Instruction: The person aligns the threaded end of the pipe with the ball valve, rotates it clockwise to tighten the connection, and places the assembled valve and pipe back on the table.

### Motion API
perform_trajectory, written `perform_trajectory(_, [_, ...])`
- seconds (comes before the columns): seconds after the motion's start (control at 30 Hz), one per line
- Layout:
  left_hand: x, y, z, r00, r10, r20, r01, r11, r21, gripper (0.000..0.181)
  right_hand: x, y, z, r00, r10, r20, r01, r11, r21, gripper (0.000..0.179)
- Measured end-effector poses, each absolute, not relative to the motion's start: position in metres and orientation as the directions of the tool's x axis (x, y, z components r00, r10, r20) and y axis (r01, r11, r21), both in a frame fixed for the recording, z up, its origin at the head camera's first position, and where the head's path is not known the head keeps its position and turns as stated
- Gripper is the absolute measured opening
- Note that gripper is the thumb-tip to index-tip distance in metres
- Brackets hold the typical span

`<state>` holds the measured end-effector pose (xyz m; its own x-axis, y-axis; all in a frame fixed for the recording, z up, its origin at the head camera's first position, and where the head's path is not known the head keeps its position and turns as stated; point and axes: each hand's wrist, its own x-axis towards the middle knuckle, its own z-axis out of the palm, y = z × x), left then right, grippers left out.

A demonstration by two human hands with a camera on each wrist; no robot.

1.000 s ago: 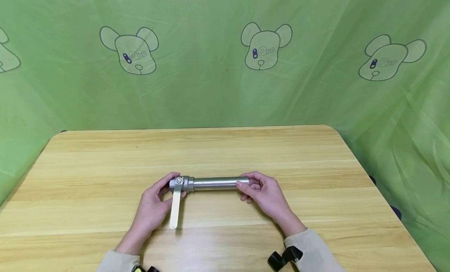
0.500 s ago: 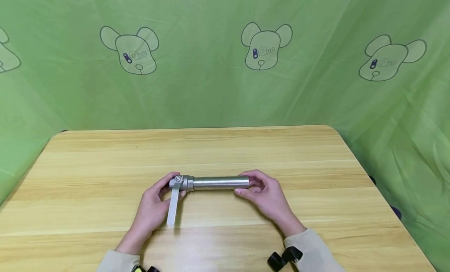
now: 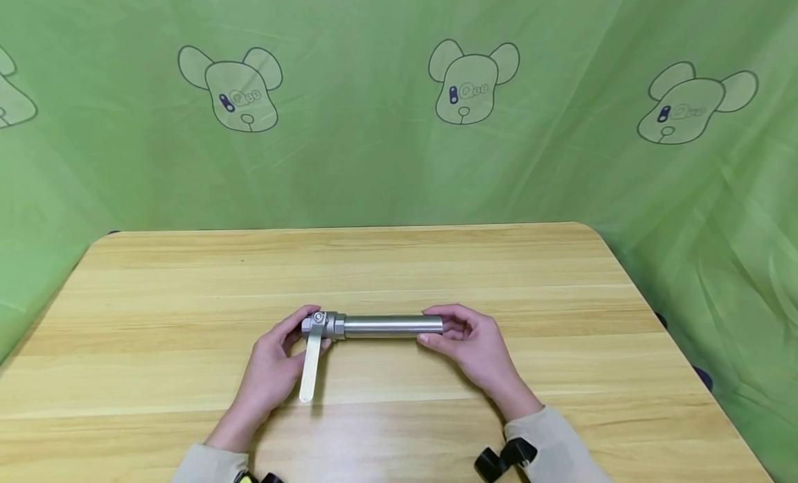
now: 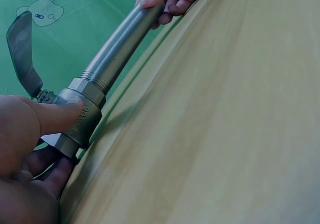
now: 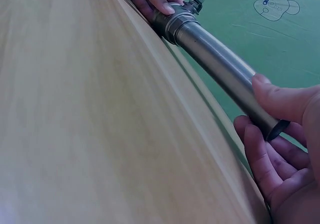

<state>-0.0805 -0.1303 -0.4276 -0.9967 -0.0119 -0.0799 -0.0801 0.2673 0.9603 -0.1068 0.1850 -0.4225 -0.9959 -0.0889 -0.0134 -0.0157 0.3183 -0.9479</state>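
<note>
A metal ball valve (image 3: 327,326) with a flat lever handle (image 3: 310,369) is joined to a straight metal pipe (image 3: 393,325). My left hand (image 3: 271,365) grips the valve body at its left end, the thumb pressed on its near side. The lever points toward me in the head view. My right hand (image 3: 476,348) pinches the free end of the pipe between thumb and fingers. In the left wrist view, threads (image 4: 94,79) show where the pipe meets the valve. The pipe's open end (image 5: 276,130) faces my right palm in the right wrist view.
Valve and pipe are held just over a wooden table (image 3: 374,275). Behind it hangs a green cloth (image 3: 349,157) printed with bear heads. Black camera mounts (image 3: 505,459) sit at my wrists.
My right thumb has moved from the top of the pipe to its near side. The valve's lever swung slightly left, then back. My left hand keeps its grip.
</note>
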Motion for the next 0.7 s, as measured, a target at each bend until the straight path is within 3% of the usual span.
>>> perform_trajectory(0.7, [-0.0808, -0.1298, -0.4274, -0.997, -0.012, -0.076, -0.076, 0.258, 0.963, 0.061, -0.1093, 0.1813, -0.4205, -0.993, -0.074, -0.09, 0.058, 0.356, -0.933, 0.037])
